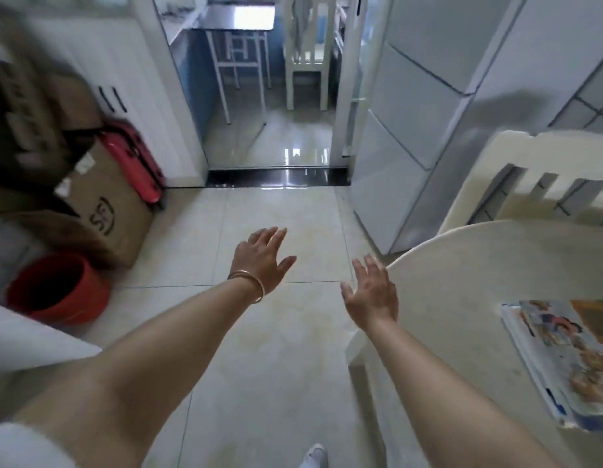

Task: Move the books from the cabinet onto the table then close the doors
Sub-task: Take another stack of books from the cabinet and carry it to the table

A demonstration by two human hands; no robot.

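Observation:
A stack of colourful picture books (563,359) lies on the round white table (469,271) at the right. Both my arms reach forward over the tiled floor. My left hand (263,258), with a bangle on the wrist, is empty with its fingers spread. My right hand (371,292) is also empty, fingers straight, just left of the table's edge. A white cabinet (124,62) with two dark handles stands at the far left, its doors shut as far as I can see.
Cardboard boxes (107,204), a red case (134,160) and a red bucket (57,288) crowd the left side. A white chair (530,170) stands behind the table. A grey fridge (411,130) is beyond it. A doorway ahead leads to another room.

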